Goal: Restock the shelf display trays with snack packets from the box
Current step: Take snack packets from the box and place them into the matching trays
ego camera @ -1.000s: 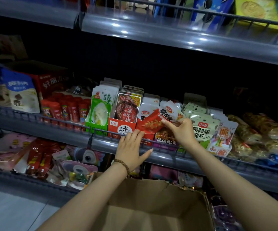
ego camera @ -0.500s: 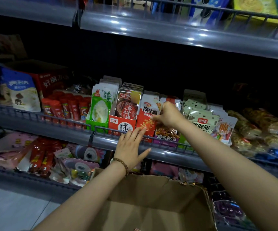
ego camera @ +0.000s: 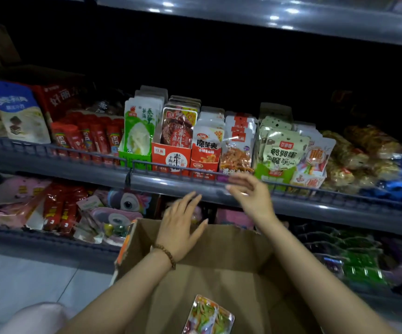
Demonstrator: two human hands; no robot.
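Both hands are empty. The left hand (ego camera: 183, 227), a bead bracelet (ego camera: 165, 253) at its wrist, spreads its fingers over the far wall of the cardboard box (ego camera: 231, 247). The right hand (ego camera: 250, 196), at one o'clock from it, hovers loose-fingered just before the shelf rail (ego camera: 161, 185). At twelve o'clock, upright snack packets (ego camera: 282, 150) fill the display trays (ego camera: 171, 160). A colourful packet (ego camera: 208, 317) lies in the box at six o'clock.

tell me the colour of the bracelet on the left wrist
The bracelet is brown beads, head view.
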